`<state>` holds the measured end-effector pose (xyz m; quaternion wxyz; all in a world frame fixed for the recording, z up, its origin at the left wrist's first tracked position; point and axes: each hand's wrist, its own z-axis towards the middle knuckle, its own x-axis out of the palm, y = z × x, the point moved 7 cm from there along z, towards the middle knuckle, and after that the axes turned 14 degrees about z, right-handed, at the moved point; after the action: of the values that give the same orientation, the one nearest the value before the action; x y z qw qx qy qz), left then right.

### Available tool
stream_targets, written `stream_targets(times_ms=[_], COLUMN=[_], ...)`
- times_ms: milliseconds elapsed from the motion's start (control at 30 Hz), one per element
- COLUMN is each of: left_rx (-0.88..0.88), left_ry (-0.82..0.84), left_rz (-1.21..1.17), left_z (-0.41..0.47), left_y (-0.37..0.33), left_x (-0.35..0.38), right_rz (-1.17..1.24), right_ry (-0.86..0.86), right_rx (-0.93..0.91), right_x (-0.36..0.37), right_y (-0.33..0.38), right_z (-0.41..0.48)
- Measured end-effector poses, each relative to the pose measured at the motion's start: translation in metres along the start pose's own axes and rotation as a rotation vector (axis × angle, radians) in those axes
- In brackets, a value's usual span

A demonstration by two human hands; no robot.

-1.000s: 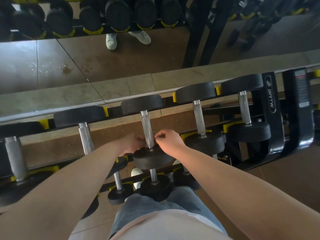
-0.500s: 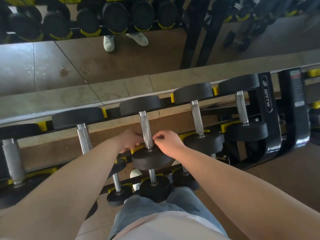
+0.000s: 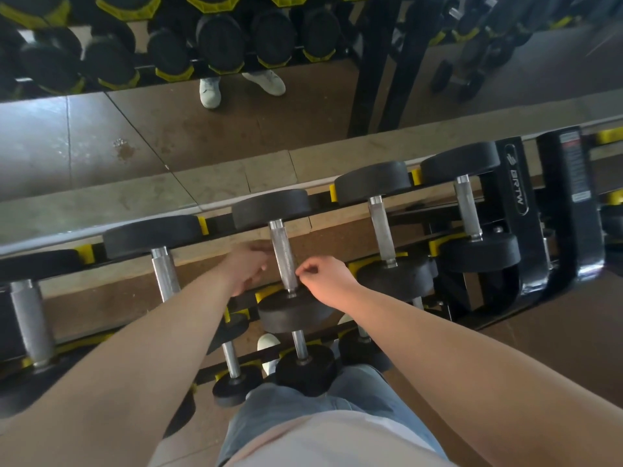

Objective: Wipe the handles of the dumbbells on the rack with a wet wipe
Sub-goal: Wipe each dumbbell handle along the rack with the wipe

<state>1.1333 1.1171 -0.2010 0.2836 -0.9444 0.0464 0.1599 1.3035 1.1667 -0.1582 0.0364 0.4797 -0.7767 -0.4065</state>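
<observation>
I am looking down on the rack (image 3: pixel 515 197), which runs across the middle of the frame from lower left to upper right. The dumbbell (image 3: pixel 290 315) I am working on sits at centre, and its knurled steel handle (image 3: pixel 283 254) points up the frame between its two black heads.

My left hand (image 3: pixel 246 269) is just left of the handle. Its fingers (image 3: pixel 263 247) are loosely bent and lie close together, with the tips against the upper left side of the bar rather than wrapped round it.

My right hand (image 3: pixel 328 281) is just right of the handle, low down near the closer head. Its fingers (image 3: pixel 305 276) are curled in, and thumb and forefinger are nipped together at the bar's right edge. I cannot tell whether a wet wipe is between those fingertips or under either hand.

More dumbbells flank this one, with one handle to the left (image 3: pixel 165 274) and one to the right (image 3: pixel 381 227). A smaller dumbbell (image 3: pixel 305 369) sits on the lower rail at bottom centre.
</observation>
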Motion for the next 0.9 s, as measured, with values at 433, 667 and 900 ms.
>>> stream_targets(times_ms=[433, 667, 900], left_rx=[0.018, 0.073, 0.061], left_ry=[0.015, -0.277, -0.014], left_rz=[0.342, -0.096, 0.425], left_z=[-0.037, -0.032, -0.044], left_y=[0.017, -0.011, 0.018], left_x=[0.016, -0.020, 0.025], right_rz=[-0.004, -0.023, -0.039], right_ry=[-0.038, -0.032, -0.059], right_rx=[0.019, 0.009, -0.014], right_x=[0.000, 0.000, 0.002], right_y=[0.000, 0.001, 0.000], right_z=[0.002, 0.002, 0.001])
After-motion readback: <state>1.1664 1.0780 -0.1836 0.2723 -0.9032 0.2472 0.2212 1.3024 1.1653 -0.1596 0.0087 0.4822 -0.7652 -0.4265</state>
